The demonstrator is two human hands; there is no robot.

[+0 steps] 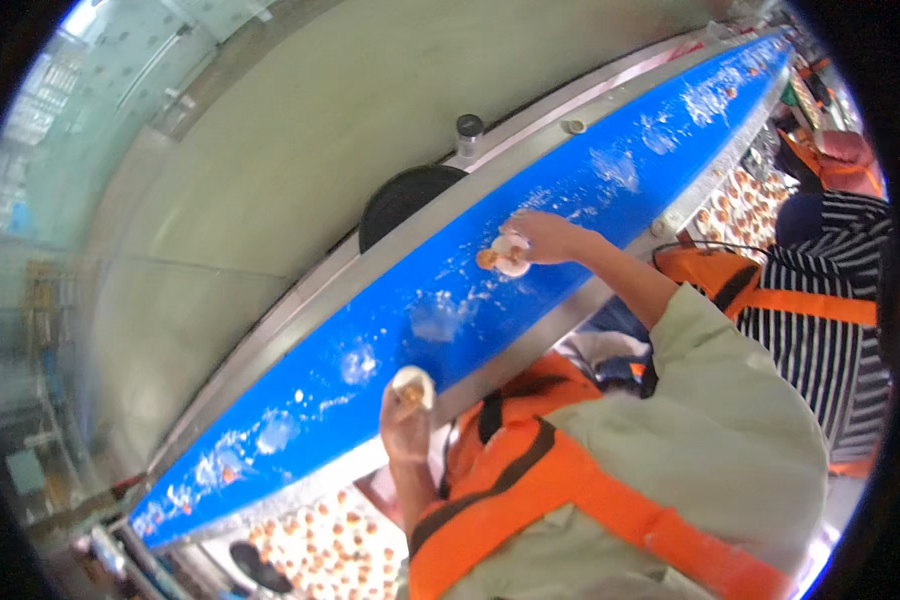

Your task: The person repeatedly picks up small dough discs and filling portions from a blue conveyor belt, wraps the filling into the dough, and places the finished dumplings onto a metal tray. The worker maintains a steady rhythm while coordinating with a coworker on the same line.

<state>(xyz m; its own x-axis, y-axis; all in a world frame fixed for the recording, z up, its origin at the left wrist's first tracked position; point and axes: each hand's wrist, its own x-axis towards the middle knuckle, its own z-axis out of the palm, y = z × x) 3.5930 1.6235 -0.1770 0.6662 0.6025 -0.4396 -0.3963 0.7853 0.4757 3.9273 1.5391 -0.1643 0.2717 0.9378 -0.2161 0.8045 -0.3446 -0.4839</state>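
My left hand [402, 430] is closed round a small white cup-like shell [414, 380] with something orange-brown in it, at the near edge of a long blue belt [390, 320]. Farther right, over the middle of the belt, my right hand [544, 236] grips a pale round shell [511, 254]. A small orange-brown piece [487, 259] shows at that shell's left side. The exact kind of shell is too blurred to tell. White crumbs and wet smears [440, 315] lie scattered along the belt.
White pieces with brown-orange centres fill a tray [325, 545] below left and another [745, 205] at right. A black round object [410, 200] and a dark-lidded clear jar [469, 135] stand along the far metal rim. A person in a striped top [820, 310] is close on my right.
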